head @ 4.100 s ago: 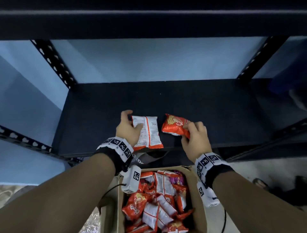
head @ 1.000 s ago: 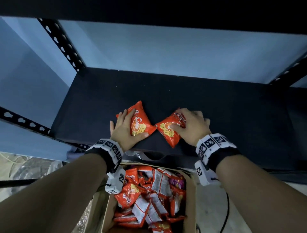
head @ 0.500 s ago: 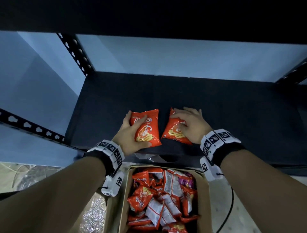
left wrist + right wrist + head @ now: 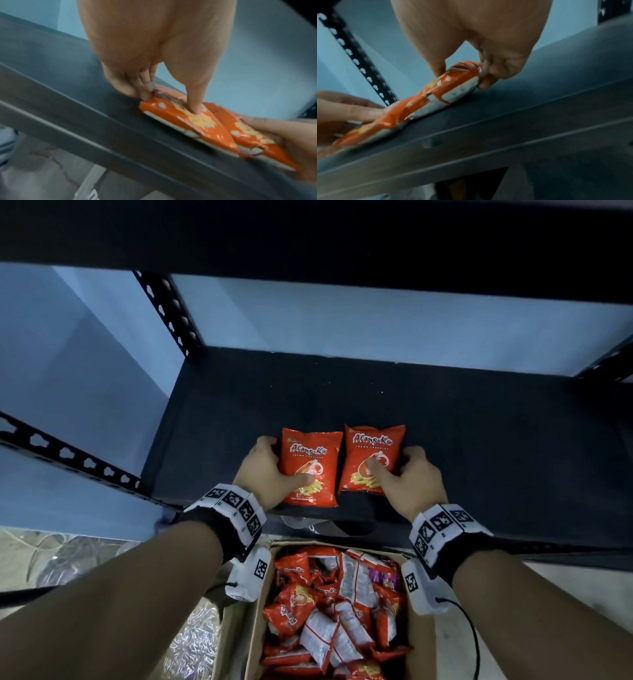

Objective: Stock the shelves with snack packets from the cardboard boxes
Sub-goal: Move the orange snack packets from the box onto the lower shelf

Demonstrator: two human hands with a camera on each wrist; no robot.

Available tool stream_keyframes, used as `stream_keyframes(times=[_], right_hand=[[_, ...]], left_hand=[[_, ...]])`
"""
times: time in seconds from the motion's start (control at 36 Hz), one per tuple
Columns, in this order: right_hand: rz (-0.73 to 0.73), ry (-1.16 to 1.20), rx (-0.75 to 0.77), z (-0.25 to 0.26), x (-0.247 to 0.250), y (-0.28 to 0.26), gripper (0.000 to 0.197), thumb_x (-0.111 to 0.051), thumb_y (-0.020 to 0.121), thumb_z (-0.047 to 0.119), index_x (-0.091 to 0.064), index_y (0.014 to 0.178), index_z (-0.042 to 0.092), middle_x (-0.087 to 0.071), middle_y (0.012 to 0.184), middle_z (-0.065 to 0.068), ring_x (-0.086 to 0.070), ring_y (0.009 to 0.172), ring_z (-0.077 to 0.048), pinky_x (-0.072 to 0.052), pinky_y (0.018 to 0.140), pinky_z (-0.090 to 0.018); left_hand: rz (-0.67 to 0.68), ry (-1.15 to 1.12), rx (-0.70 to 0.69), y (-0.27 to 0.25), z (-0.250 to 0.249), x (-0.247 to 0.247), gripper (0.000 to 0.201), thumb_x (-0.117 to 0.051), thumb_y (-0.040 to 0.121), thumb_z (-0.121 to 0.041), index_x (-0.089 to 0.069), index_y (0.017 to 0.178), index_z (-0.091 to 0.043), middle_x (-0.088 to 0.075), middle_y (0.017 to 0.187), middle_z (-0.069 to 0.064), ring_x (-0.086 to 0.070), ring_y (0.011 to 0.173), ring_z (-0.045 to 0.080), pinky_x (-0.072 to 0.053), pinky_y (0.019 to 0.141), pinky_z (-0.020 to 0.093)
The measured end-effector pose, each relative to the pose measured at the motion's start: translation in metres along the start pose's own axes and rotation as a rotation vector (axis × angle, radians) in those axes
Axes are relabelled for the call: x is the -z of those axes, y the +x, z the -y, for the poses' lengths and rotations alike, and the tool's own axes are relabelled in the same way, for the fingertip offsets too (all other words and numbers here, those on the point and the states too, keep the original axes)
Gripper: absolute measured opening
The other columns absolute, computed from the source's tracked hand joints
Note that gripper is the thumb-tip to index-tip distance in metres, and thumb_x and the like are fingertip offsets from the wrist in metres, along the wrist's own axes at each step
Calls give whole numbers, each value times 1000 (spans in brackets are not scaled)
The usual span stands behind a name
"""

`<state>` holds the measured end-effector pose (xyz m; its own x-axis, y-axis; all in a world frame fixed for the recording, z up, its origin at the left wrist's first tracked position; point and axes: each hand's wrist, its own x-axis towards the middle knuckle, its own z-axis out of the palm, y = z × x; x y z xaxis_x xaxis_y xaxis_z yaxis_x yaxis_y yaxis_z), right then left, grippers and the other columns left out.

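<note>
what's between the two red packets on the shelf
Nothing: in the head view a thin strip of bare dark shelf separates the left packet from the right packet.

A pale blue wall stands behind the rack and along its left side. Crinkled clear plastic sheeting lies on the floor at lower left. A black cable hangs in a curve at lower right, over a light floor. A dark strap shows just under the front edge.
</note>
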<state>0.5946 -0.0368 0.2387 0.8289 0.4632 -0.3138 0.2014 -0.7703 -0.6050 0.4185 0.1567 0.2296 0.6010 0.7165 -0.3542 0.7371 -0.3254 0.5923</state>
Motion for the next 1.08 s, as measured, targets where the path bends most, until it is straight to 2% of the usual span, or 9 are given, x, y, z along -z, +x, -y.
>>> stream_keyframes(times=[0.17,0.25,0.44,0.56,0.64,0.72,0.83,0.97,1.08], right_hand=[[54,153,33,5,-16,13,53,-77,82,56,-60,115,17,-68,101,5,-68,94,-17,-48,69,-25],[99,183,74,12,-20,18,46,-76,84,53,-59,113,22,-68,99,9,-67,91,-12,-50,71,-24],[105,275,103,43,-36,33,36,-73,90,45,-53,115,29,-59,93,19,-61,84,-1,-45,69,-16],[93,292,135,70,-52,49,41,-72,88,47,-57,121,28,-67,105,7,-66,94,-13,-51,82,-28],[87,285,167,93,-65,65,44,-74,86,49,-58,120,26,-67,106,6,-66,96,-14,-51,84,-29],[50,272,217,117,-74,79,41,-74,87,44,-56,116,22,-63,99,8,-63,91,-14,-44,79,-25],[20,290,245,145,-88,101,41,-72,92,37,-55,122,16,-59,104,6,-59,95,-14,-40,81,-23],[-10,289,268,170,-99,126,35,-66,96,34,-54,124,16,-61,107,7,-60,95,-13,-42,81,-23],[-29,260,290,190,-98,142,32,-62,98,33,-55,124,16,-59,109,6,-58,98,-14,-41,82,-24]], left_hand=[[108,-183,118,20,1,0,103,-98,42,-55,-55,124,-11,-70,111,-4,-70,95,13,-60,82,37],[143,-221,112,27,2,9,67,-97,55,-38,-66,110,-14,-75,99,-2,-74,85,15,-63,79,41],[86,-269,107,54,24,35,65,-86,49,-48,-69,102,-16,-78,91,-1,-76,80,18,-63,78,44],[8,-197,12,67,24,63,35,-85,62,-40,-73,88,-19,-78,87,-1,-75,79,18,-62,78,40],[-114,-146,0,82,27,83,31,-82,76,-37,-73,98,-16,-75,92,0,-72,81,16,-58,72,28],[-279,-122,6,100,31,97,45,-75,73,-46,-69,107,-17,-72,95,-3,-68,86,17,-56,77,32],[-438,-118,39,125,30,113,29,-73,81,-32,-61,104,-18,-63,88,-11,-62,83,11,-46,69,23],[-530,-147,83,152,29,128,29,-65,84,-23,-64,113,-20,-69,108,2,-65,101,25,-55,90,40],[-568,-180,87,165,28,136,29,-62,87,-22,-63,116,-18,-68,110,2,-65,101,22,-49,80,30]])
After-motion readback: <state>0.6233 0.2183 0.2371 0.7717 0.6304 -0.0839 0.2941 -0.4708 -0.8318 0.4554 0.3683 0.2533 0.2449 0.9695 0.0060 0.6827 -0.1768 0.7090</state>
